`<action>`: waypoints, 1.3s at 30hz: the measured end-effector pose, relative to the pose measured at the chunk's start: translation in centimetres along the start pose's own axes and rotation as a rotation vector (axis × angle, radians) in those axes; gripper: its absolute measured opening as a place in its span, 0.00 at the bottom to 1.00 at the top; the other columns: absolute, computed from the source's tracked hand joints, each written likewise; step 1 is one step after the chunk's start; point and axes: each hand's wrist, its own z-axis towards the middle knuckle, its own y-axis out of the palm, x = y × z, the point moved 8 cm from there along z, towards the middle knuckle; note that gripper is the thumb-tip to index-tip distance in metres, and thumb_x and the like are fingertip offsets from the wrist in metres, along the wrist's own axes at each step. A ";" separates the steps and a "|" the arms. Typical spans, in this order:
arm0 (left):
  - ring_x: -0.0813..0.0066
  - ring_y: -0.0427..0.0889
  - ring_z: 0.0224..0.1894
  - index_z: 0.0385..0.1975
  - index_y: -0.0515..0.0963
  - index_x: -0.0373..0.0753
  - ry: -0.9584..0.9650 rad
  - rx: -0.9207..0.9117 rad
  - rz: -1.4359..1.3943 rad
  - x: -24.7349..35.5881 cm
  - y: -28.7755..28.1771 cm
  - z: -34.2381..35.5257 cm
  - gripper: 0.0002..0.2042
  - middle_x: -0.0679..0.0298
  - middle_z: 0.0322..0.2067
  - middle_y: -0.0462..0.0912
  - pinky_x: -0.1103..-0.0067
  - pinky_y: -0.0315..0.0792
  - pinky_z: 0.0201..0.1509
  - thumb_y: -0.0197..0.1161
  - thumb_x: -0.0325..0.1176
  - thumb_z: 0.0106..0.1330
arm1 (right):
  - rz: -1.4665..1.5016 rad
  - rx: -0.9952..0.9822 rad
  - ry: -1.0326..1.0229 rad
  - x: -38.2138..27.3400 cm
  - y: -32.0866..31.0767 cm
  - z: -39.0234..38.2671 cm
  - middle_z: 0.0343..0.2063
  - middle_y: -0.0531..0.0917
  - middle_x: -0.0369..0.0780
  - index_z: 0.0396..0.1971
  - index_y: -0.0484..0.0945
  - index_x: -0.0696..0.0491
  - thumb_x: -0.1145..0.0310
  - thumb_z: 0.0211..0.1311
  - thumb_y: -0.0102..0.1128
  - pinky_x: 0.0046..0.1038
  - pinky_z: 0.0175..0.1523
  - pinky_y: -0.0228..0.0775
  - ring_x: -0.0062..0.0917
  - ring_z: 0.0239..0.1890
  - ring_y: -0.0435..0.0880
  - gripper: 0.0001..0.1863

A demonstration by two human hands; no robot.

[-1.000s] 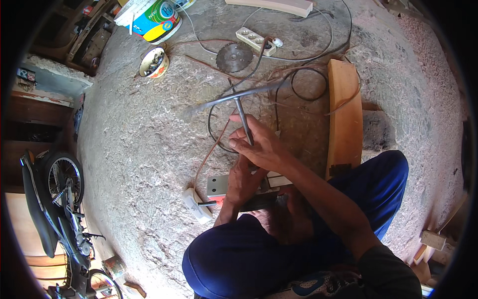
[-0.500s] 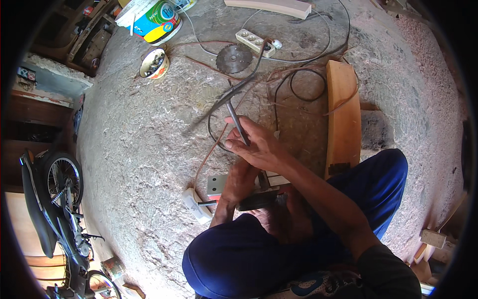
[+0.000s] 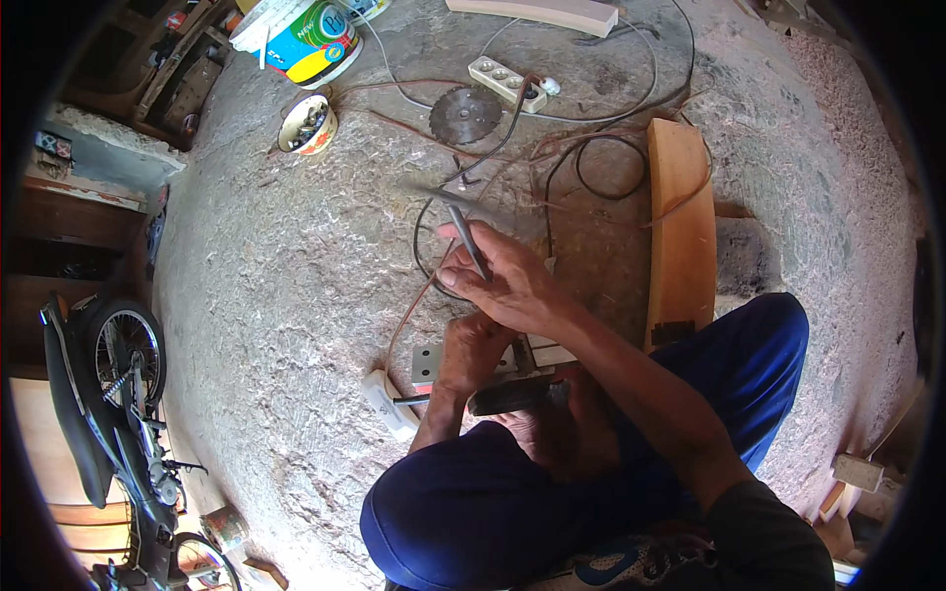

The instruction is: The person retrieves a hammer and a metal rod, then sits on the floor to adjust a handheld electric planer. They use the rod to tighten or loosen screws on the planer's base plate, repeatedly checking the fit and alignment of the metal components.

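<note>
Gripping a metal T-handle wrench (image 3: 463, 222), the right hand (image 3: 507, 281) is clenched; left hand (image 3: 473, 350) presses a power tool (image 3: 503, 379).

- Left of the right hand (image 3: 512, 286), the concrete floor (image 3: 276, 295) lies bare toward the parked motorbike (image 3: 108, 394).
- Ahead of it, tangled cables (image 3: 552, 148), a saw blade (image 3: 465, 114) and a power strip (image 3: 507, 84) clutter the way.
- A wooden board (image 3: 680, 227) blocks the right side.
</note>
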 end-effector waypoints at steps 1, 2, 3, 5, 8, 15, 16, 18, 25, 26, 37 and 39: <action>0.56 0.90 0.40 0.43 0.85 0.37 -0.046 0.023 0.089 -0.1 0.1 -0.1 0.11 0.54 0.36 0.89 0.65 0.80 0.43 0.70 0.36 0.66 | -0.011 0.020 -0.031 -0.2 -0.1 0.0 0.37 0.84 0.46 0.60 0.73 0.56 0.65 0.67 0.69 0.33 0.46 0.79 0.32 0.41 0.88 0.25; 0.56 0.90 0.40 0.43 0.84 0.37 -0.091 0.045 0.177 -0.3 0.0 -0.2 0.11 0.54 0.36 0.89 0.65 0.80 0.43 0.70 0.36 0.66 | -0.005 0.026 -0.026 -0.2 -0.2 0.1 0.37 0.84 0.47 0.60 0.73 0.56 0.65 0.67 0.69 0.34 0.46 0.79 0.33 0.41 0.88 0.25; 0.57 0.90 0.39 0.43 0.85 0.37 -0.022 0.039 0.181 0.7 0.0 -0.1 0.11 0.54 0.36 0.90 0.66 0.80 0.43 0.71 0.36 0.66 | 0.000 0.035 -0.019 -0.1 -0.3 0.1 0.37 0.84 0.47 0.60 0.73 0.55 0.65 0.67 0.69 0.34 0.46 0.79 0.33 0.41 0.88 0.25; 0.58 0.90 0.38 0.42 0.85 0.36 0.116 0.026 0.186 2.6 0.0 -0.1 0.12 0.55 0.34 0.90 0.67 0.80 0.43 0.71 0.36 0.65 | 0.013 0.049 -0.014 0.1 -0.5 0.1 0.37 0.84 0.47 0.60 0.73 0.55 0.64 0.68 0.68 0.35 0.46 0.79 0.34 0.41 0.88 0.24; 0.58 0.90 0.39 0.42 0.84 0.36 0.092 -0.020 0.127 0.9 0.3 -0.1 0.12 0.54 0.34 0.89 0.67 0.80 0.43 0.72 0.37 0.65 | 0.029 0.024 -0.007 0.2 0.0 0.3 0.39 0.82 0.44 0.61 0.72 0.54 0.66 0.69 0.66 0.33 0.49 0.79 0.30 0.43 0.86 0.24; 0.51 0.88 0.41 0.42 0.81 0.37 -0.034 -0.078 0.278 1.6 0.9 0.0 0.13 0.51 0.37 0.87 0.63 0.79 0.44 0.69 0.38 0.65 | 0.154 -0.003 0.101 1.0 -0.1 0.9 0.44 0.75 0.39 0.65 0.70 0.54 0.72 0.75 0.59 0.28 0.57 0.83 0.22 0.48 0.82 0.21; 0.51 0.87 0.41 0.42 0.80 0.37 0.034 -0.079 0.274 0.9 1.2 -0.1 0.13 0.51 0.37 0.87 0.63 0.78 0.45 0.69 0.37 0.64 | 0.149 -0.004 0.089 0.8 -0.1 0.9 0.44 0.74 0.39 0.65 0.70 0.55 0.72 0.75 0.58 0.28 0.58 0.83 0.22 0.48 0.82 0.21; 0.50 0.86 0.42 0.42 0.79 0.38 0.107 -0.115 0.283 0.5 1.7 -0.2 0.13 0.50 0.38 0.86 0.62 0.77 0.46 0.68 0.36 0.62 | 0.124 0.074 -0.016 0.5 -0.6 1.2 0.39 0.82 0.43 0.61 0.72 0.53 0.68 0.71 0.63 0.32 0.49 0.80 0.28 0.44 0.86 0.21; 0.44 0.83 0.46 0.45 0.78 0.39 0.101 -0.228 0.329 -0.4 2.4 -0.2 0.15 0.48 0.39 0.85 0.57 0.75 0.52 0.63 0.34 0.58 | -0.015 0.158 -0.101 0.0 -1.4 0.6 0.34 0.85 0.45 0.58 0.74 0.50 0.66 0.68 0.67 0.35 0.42 0.79 0.32 0.39 0.88 0.20; 0.44 0.83 0.47 0.46 0.78 0.39 0.095 -0.224 0.331 -0.5 2.3 -0.2 0.16 0.48 0.39 0.85 0.57 0.74 0.53 0.63 0.34 0.58 | -0.060 0.107 -0.044 0.4 -1.4 0.5 0.36 0.83 0.43 0.58 0.74 0.52 0.66 0.70 0.66 0.30 0.43 0.79 0.28 0.39 0.86 0.20; 0.43 0.81 0.48 0.48 0.77 0.36 0.112 -0.136 0.305 -0.1 2.5 -0.1 0.16 0.45 0.39 0.84 0.56 0.72 0.54 0.66 0.34 0.62 | 0.323 0.115 0.054 1.2 -1.4 0.4 0.39 0.85 0.38 0.62 0.73 0.57 0.71 0.78 0.54 0.27 0.54 0.84 0.24 0.46 0.88 0.17; 0.43 0.81 0.47 0.49 0.77 0.36 0.105 -0.083 0.258 -0.5 1.9 -0.2 0.16 0.46 0.39 0.84 0.57 0.74 0.52 0.66 0.32 0.63 | 0.412 0.131 0.006 -0.4 -1.5 0.6 0.42 0.85 0.41 0.67 0.69 0.55 0.71 0.77 0.55 0.28 0.55 0.83 0.25 0.47 0.88 0.22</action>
